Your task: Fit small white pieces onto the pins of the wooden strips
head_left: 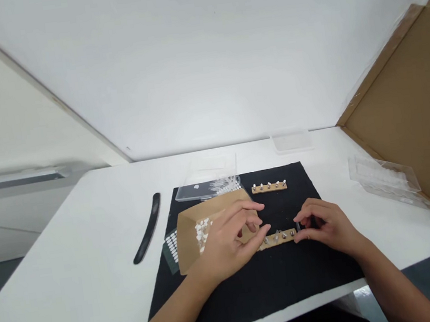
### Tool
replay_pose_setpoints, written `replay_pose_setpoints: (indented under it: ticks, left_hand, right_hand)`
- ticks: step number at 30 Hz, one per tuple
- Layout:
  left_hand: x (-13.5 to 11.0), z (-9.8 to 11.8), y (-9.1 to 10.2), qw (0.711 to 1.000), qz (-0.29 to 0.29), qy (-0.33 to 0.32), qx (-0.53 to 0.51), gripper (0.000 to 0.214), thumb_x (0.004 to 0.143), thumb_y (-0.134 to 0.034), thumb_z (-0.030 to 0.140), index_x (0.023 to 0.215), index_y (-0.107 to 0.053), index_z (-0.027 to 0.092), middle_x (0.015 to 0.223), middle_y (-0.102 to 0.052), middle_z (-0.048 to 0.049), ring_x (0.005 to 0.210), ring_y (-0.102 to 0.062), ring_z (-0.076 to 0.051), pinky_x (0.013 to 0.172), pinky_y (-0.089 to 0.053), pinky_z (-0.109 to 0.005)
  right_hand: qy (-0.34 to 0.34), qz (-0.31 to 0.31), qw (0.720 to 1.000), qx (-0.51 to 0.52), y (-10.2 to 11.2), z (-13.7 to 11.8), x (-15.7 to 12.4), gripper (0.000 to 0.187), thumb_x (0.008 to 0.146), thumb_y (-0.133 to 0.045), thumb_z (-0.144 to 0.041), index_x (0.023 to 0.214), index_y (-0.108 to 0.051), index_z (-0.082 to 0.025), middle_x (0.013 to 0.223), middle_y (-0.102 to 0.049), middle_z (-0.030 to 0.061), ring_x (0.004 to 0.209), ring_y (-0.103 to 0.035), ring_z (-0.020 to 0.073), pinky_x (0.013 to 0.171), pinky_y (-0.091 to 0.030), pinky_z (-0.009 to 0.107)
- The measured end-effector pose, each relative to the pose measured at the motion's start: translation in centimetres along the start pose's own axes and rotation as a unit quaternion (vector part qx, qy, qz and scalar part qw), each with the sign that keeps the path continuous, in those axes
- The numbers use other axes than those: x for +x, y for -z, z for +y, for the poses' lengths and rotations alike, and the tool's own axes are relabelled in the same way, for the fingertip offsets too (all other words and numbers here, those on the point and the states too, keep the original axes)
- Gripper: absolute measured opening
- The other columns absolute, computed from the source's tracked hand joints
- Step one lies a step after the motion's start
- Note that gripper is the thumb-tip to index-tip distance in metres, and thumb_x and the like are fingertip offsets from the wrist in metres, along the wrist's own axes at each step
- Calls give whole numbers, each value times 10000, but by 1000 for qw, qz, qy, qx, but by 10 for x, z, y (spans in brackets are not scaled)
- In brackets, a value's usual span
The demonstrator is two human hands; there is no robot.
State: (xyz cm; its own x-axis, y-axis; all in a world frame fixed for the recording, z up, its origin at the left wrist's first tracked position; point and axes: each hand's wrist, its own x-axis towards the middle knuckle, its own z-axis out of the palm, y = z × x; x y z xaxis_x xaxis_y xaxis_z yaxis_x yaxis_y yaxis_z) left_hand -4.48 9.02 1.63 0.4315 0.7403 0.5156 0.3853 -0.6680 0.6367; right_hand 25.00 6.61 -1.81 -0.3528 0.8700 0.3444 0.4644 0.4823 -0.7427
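A light wooden strip [278, 239] with small round metal pegs lies on a black mat [272, 291]; several pegs carry clear pieces. My right hand [324, 227], at the strip's right end, pinches a small clear piece [298, 226] between thumb and fingers. My left hand [229, 238] is at the strip's left end, thumb and fingers apart with nothing seen between them. It covers part of a brown paper tray [187, 238] that holds small white pieces [201, 231]. Farther back lies a second wooden strip [269, 187] with white-tipped pegs.
A black curved nail file [147, 228] lies left of the mat. A clear plastic box [205, 175] with white pieces stands behind the tray, and a sheet of white ovals [172, 248] pokes out beneath. Clear cases [392, 180] stand right, beside a cardboard panel [415, 87].
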Motion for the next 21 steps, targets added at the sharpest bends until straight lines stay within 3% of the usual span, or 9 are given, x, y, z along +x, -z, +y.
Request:
replay_pose_setpoints:
  ticks: [3,8,21]
  left_hand:
    - [-1,-2,-3,998,28,-60,16,126,949,-740,165,884,-634,188,1185,-713,-106,961,-716,-187,759,-614,-309]
    - [-2,-4,-4,991,55,-111,49,179,907,-805,166,932,-628,171,1239,-644,-121,854,-668,-150,787,-610,-337]
    - [-8,-4,-4,990,44,-116,67,151,904,-781,148,963,-642,159,1254,-569,-152,981,-644,-212,761,-629,-339]
  right_hand:
    - [-29,-26,999,14,-4,7,-2,361,802,-906,-513,1003,-762,-250,897,-680,16,729,-651,147,607,-546,260]
    - [-61,-58,996,37,-9,9,2,387,768,-926,-522,991,-759,-252,894,-659,4,739,-642,142,631,-540,261]
    - [-64,-72,994,43,-7,9,4,387,770,-929,-511,1013,-763,-260,890,-653,-1,744,-631,141,636,-520,264]
